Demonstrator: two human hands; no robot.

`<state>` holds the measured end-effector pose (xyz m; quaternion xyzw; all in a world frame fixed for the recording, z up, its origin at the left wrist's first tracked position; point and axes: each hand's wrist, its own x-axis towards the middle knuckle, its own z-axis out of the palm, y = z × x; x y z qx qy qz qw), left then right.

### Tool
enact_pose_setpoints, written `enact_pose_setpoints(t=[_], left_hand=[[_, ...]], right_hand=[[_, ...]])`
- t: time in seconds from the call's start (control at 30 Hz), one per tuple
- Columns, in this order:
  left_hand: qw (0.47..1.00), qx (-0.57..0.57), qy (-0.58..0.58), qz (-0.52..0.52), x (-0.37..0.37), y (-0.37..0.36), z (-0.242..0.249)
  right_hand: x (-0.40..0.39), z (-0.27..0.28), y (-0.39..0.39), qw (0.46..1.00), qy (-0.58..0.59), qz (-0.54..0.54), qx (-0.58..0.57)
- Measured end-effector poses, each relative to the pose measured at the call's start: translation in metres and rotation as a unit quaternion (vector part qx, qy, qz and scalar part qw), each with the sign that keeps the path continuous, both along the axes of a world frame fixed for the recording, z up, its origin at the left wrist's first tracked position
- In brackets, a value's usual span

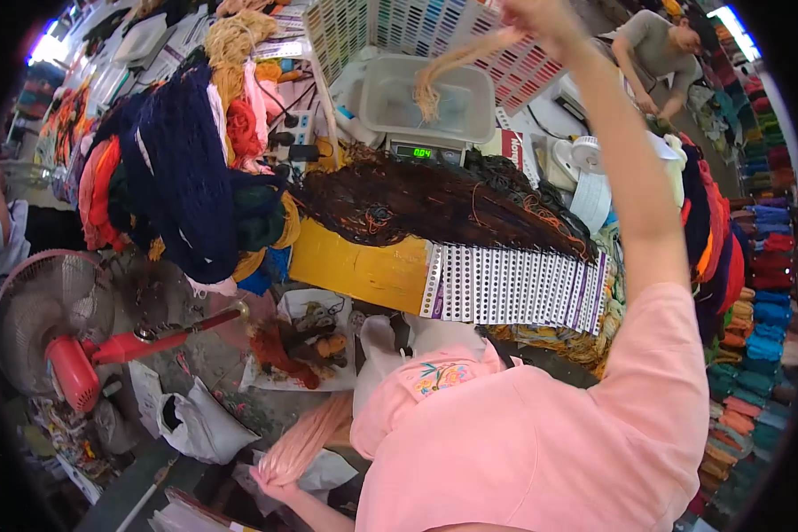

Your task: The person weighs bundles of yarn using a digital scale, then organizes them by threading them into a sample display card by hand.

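Green nos. on the scale's screen (423,152) say 0.04. Red & white thing (513,149) nr it says "Nor", sideways; rest hard to read. Yellow board (355,266) has faint writing, too blurry.

The pink short-sleeved top (541,434) bears small, multicoloured floral embroidery (441,378).

There are two held skeins (306,441) (470,51), one lit scale (424,153) (and one red fan (73,374)).

Above the tub (470,135), the right hand (543,22), blurred and cut by the top edge, hides one end of a pale strand (470,51); beneath the tub, part of the scale (449,155) is hidden; below the tub, dark yarn (417,193) covers part of the punched cards (514,288)
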<state>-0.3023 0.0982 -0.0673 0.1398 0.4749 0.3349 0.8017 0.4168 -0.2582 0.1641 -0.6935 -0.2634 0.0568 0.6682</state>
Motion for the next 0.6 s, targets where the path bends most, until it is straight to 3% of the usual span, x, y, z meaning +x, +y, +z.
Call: enact_pose_setpoints(t=[0.1,0.17,0.23,0.3,0.4,0.47,0.5,0.6], left_hand=[[0.997,0.011,-0.066,-0.046,0.044,-0.022,-0.015],[0.989,0.021,-0.113,-0.089,0.071,-0.035,-0.018],[0.972,0.047,-0.17,-0.154,0.111,-0.049,0.006],[0.958,0.074,-0.162,-0.224,0.182,-0.074,0.044],[0.921,0.032,-0.291,-0.258,0.204,-0.066,0.03],[0.891,0.027,-0.377,-0.253,0.235,-0.071,0.028],[0.884,0.025,-0.389,-0.257,0.252,-0.075,0.033],[0.905,0.022,-0.315,-0.285,0.283,-0.082,0.052]], right_hand=[[-0.021,-0.162,0.008,0.921,-0.082,-0.134,-0.356],[-0.053,-0.236,0.008,0.87,-0.071,-0.138,-0.468],[-0.089,-0.279,0.007,0.848,-0.044,-0.14,-0.509],[-0.118,-0.296,0.013,0.857,-0.055,-0.161,-0.486],[-0.161,-0.286,0.041,0.92,-0.084,-0.129,-0.359],[-0.195,-0.269,0.064,0.954,-0.077,-0.03,-0.289],[-0.215,-0.254,0.081,0.971,0.011,0.014,-0.239],[-0.274,-0.179,0.126,0.971,0.085,0.163,-0.15]])
